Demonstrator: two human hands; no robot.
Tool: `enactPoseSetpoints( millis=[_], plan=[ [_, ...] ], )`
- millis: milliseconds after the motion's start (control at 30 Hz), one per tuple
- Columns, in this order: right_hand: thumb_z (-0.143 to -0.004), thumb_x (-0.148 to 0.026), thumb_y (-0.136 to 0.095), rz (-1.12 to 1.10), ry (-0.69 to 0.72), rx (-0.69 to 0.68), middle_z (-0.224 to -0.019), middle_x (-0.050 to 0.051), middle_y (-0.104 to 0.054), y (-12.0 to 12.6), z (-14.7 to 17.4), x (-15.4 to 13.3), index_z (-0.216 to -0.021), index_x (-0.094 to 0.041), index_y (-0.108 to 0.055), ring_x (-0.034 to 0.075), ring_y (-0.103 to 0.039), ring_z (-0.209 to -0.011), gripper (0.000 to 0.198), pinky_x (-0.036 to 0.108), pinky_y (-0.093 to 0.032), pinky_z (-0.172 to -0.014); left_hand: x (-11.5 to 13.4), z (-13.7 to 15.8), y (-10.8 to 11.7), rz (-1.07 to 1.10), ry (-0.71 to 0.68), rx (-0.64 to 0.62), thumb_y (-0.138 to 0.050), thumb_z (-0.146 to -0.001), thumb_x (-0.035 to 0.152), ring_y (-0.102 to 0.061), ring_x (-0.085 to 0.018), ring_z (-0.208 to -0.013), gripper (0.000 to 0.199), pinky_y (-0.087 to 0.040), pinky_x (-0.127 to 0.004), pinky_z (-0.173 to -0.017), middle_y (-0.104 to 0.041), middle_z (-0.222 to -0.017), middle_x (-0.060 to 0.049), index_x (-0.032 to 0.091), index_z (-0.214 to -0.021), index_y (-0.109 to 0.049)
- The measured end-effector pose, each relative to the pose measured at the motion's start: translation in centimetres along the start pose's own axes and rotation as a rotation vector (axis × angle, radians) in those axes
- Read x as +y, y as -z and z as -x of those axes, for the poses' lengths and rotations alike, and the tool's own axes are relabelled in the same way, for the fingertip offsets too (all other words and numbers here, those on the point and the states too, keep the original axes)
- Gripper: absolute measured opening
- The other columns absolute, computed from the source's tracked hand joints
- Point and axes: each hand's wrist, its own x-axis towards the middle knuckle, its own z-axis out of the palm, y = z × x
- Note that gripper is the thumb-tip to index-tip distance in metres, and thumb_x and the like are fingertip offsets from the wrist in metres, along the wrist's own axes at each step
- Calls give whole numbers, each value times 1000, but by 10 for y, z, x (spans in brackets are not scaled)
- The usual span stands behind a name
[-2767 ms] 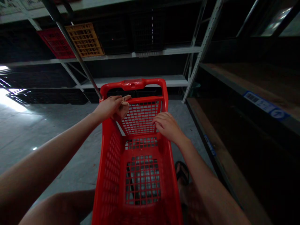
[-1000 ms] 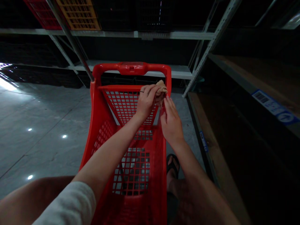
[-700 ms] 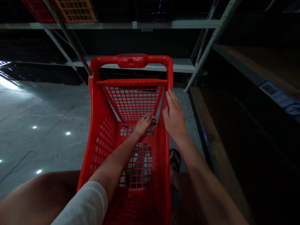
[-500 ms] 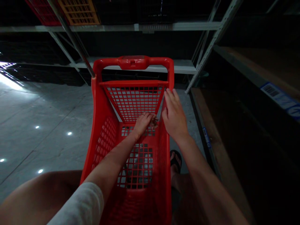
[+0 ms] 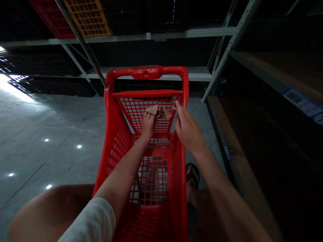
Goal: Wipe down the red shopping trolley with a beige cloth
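Note:
A red plastic shopping cart (image 5: 145, 210) with grid-patterned walls and floor stands in front of me. My left hand (image 5: 148, 126) reaches inside it and is closed on a tan, crumpled scrap (image 5: 164, 112) with a brown, rough middle; it looks like torn cardboard or paper, but I cannot be sure. The scrap is up off the cart's floor, in front of the grid end panel (image 5: 128, 102). My right hand (image 5: 189, 131) is over the cart's right rim, index finger stretched out and thumb apart inside the rim. Its other fingers are partly hidden.
Beyond the cart runs a metal rack (image 5: 196, 32) with a red crate (image 5: 54, 20), a yellow crate (image 5: 87, 18) and dark crates. Dark shelving with a barcode label (image 5: 297, 97) borders the right side. Grey floor (image 5: 60, 134) lies to the left. A sandalled foot (image 5: 192, 173) is beside the cart.
My left hand has lifted the scrap from low in the cart, so more of it shows. My right hand's fingers have gone from lying flat along the rim to index finger extended.

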Motion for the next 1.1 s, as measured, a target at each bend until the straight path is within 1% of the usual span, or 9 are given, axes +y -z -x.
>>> enactPoseSetpoints(
  millis=[133, 233, 400, 467, 600, 733, 900, 1000, 1100],
  plan=[
    [-95, -7, -38, 18, 4, -35, -154, 8, -58, 2, 0, -5, -166, -26, -27, 25, -52, -146, 75, 53, -46, -122, -9, 77, -15, 42, -76, -190, -33, -105, 25, -63, -26, -115, 31, -58, -44, -100, -68, -105, -10, 24, -103, -64],
    [-93, -7, -38, 66, 29, -76, -149, 10, -63, 3, -1, -7, -164, -22, -33, 26, -57, -140, 73, 52, -47, -120, -3, 91, -11, 68, -41, -179, -36, -103, 26, -66, -22, -99, 28, -61, -38, -89, -65, -95, -6, 26, -99, -64],
    [-93, -9, -41, 141, 70, -137, -132, 14, -72, 1, -2, -5, -163, -18, -38, 29, -68, -120, 70, 53, -52, -110, 7, 14, 13, 57, 120, 23, -40, -101, 23, -61, -27, -115, 28, -55, -47, -101, -64, -119, -13, 21, -118, -62],
    [-94, -9, -41, 133, 79, -135, -129, 13, -73, 0, -2, -4, -164, -20, -36, 28, -68, -116, 71, 53, -54, -107, 11, -33, 29, 51, 203, 255, -42, -101, 24, -54, -29, -128, 30, -47, -51, -112, -60, -129, -15, 20, -125, -58],
    [-95, -12, -42, 119, 97, -126, -126, 12, -74, 0, 0, -6, -163, -20, -35, 27, -69, -111, 69, 51, -56, -103, 18, -87, 54, 85, 189, 427, -45, -101, 26, -48, -27, -138, 30, -39, -48, -122, -58, -136, -13, 24, -128, -57],
    [-95, -12, -42, 148, 101, -135, -123, 13, -76, 1, 3, -14, -155, -16, -48, 27, -71, -107, 60, 49, -56, -101, 15, -43, 44, 26, 129, 222, -45, -98, 16, -51, -25, -137, 33, -41, -44, -120, -61, -137, -12, 23, -125, -62],
    [-96, -12, -43, 186, 110, -136, -115, 13, -79, 2, 9, -26, -134, -15, -66, 27, -73, -103, 45, 46, -55, -95, 3, 75, 16, -46, 343, -359, -43, -91, 4, -52, -26, -137, 45, -48, -42, -111, -61, -142, -13, 23, -125, -66],
    [-96, -12, -43, 211, 131, -140, -112, 13, -80, 3, 12, -31, -129, -14, -69, 27, -74, -100, 42, 44, -54, -92, -4, 115, 17, -54, 401, -451, -50, -84, 2, -59, -30, -128, 40, -51, -46, -105, -67, -131, -15, 22, -111, -71],
    [-97, -13, -44, 223, 158, -127, -109, 12, -81, 3, 16, -34, -125, -14, -71, 26, -74, -97, 39, 41, -51, -90, -11, 108, 28, -43, 401, -405, -53, -83, 3, -63, -29, -120, 37, -52, -45, -102, -69, -123, -13, 22, -109, -71]
  ],
)
